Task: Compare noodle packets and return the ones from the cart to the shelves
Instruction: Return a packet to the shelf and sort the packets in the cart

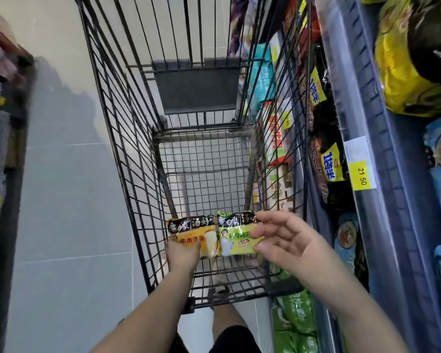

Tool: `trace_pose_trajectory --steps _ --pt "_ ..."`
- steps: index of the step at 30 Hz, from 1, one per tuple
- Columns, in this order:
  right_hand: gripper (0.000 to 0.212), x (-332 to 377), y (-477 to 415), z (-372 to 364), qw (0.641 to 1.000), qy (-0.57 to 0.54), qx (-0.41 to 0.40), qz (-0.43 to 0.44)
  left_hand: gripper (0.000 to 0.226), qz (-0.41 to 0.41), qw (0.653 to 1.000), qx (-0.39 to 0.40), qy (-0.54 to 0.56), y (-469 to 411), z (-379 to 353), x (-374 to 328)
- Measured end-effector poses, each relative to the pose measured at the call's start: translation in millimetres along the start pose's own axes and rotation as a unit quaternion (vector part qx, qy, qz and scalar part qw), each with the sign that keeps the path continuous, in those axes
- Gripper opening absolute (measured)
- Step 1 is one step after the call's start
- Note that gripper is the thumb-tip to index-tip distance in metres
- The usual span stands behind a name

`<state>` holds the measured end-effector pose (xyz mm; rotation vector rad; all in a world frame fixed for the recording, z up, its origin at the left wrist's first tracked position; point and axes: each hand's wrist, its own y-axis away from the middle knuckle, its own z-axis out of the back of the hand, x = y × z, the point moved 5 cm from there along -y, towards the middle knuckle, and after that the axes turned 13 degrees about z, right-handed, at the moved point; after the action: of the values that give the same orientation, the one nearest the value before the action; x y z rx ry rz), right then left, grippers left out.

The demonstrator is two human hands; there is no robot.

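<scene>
Two noodle packets sit side by side, upright, faces to the camera, low inside the black wire cart point(127, 149) near its handle end. The orange packet point(189, 236) is on the left, gripped at its bottom edge by the left hand point(182, 253). The green packet point(236, 235) touches it on the right, the right hand point(288, 240) fingering its right edge. Both carry black top bands with white characters. Stocked shelves point(382, 154) run along the cart's right side.

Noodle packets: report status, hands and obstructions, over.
Left hand grips orange packet at lower edge. Right hand at green packet, fingers spread, grip unclear. Packets side by side over cart. No obstruction seen.
</scene>
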<state>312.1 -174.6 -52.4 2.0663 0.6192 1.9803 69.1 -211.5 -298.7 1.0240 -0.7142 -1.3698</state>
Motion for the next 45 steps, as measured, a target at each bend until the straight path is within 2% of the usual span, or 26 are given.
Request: trace_pose_trajectory --steps 4,8,12,17,21,28,31,37,40,45 --pt "0.054 -9.0 4.9 2.4 1.0 0.008 0.011 -0.014 0.067 0.009 1.0 -0.011 -0.014 -44.3 -9.7 14.7" --pt "0.058 -14.6 4.6 5.2 1.0 0.012 0.015 -0.02 0.06 0.02 1.0 0.019 0.01 -30.4 -9.4 4.1" --pt "0.061 -13.4 3.2 9.5 1.0 -0.001 0.01 -0.025 0.057 0.019 1.0 -0.003 -0.01 -41.2 -14.8 10.7" --pt "0.054 -12.2 4.2 12.3 0.999 -0.001 -0.006 -0.036 0.091 -0.003 0.998 -0.027 -0.054 -88.7 -27.2 30.3" --pt "0.054 -11.2 8.8 10.7 0.999 0.002 -0.006 -0.043 0.079 -0.012 0.99 -0.052 -0.131 -20.6 -12.8 0.1" --pt "0.056 -15.9 14.1 8.0 0.998 0.005 -0.01 -0.057 0.09 -0.062 0.973 -0.076 -0.206 -4.8 -8.3 -7.9" --pt "0.056 -17.0 14.3 9.1 0.998 -0.004 -0.015 -0.059 0.086 -0.069 0.968 -0.084 -0.224 -7.4 -5.9 -10.7" --pt "0.056 -16.4 11.7 11.7 0.998 0.003 -0.025 -0.051 0.055 -0.055 0.97 -0.078 -0.222 -8.8 -1.5 -12.5" --pt "0.055 -17.8 9.8 12.3 0.999 0.006 -0.027 -0.047 0.048 -0.049 0.97 -0.064 -0.227 -6.7 -2.5 -14.2" --pt "0.054 -23.2 7.0 11.6 0.998 0.007 -0.031 -0.047 0.039 -0.054 0.988 0.024 -0.145 10.2 -9.4 -20.9"
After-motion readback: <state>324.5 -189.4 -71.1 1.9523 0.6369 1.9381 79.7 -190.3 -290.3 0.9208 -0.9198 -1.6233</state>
